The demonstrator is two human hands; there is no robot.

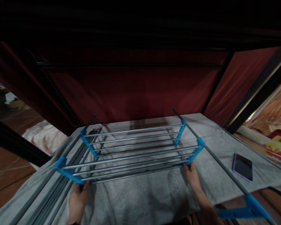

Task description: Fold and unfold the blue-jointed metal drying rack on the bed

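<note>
A partly assembled shoe rack (131,157) of grey metal tubes and blue plastic brackets lies across the grey cloth in front of me. At its near left corner, my left hand (79,200) is closed round the end of a low tube by the left blue bracket (71,175). My right hand (192,176) pinches the near right corner, under the right blue bracket (195,152). Long side poles run through the brackets on both sides. Another blue bracket (248,210) sits on the near end of the right pole (227,170).
Several loose grey tubes (52,193) lie together at the left on the grey cloth (135,200). A phone (243,167) rests at the right. Dark posts and red fabric (135,97) stand behind. A red and yellow package (279,145) is at the far right.
</note>
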